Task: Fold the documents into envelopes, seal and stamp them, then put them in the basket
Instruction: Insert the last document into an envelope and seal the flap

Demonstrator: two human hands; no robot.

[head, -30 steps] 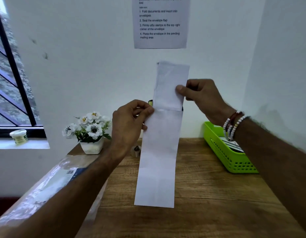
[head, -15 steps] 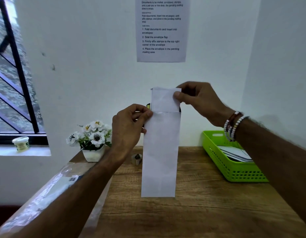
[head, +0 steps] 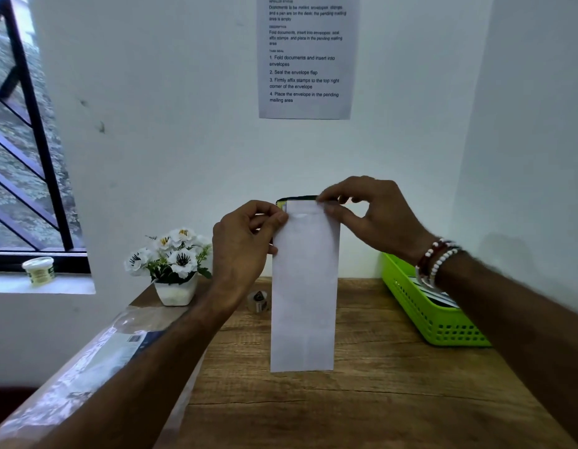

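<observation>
Since the earlier frames, the folded document (head: 302, 207) has slid most of the way down into the envelope (head: 304, 296), and the right hand (head: 375, 218) has followed it down to the envelope mouth. Only a narrow strip of paper now shows above the opening.

Current state:
- The envelope is held upright in the air above the middle of the table (head: 378, 400), mouth uppermost, lower edge clear of the wood.
- The left hand (head: 242, 247) pinches the envelope's upper left edge between thumb and fingers.
- The right hand pinches the exposed top right corner of the document between thumb and forefinger.
- The green basket (head: 443, 332) stands at the table's right rear and already contains paper items.
- A tape roll (head: 258, 301) lies at the table's rear, behind the envelope.

Step in hand: seating the insert. Judged procedure:
1. Keep the left pinch firm so the mouth stays open and the envelope does not buckle.
2. Press the strip straight down, parallel to the side edges. A skewed push is likely to jam a corner against the seam.
3. Continue until the paper sits fully below the flap fold line, otherwise the flap may not close flat.

Sealing, stamping and placement in the basket are not yet done for this envelope.
</observation>
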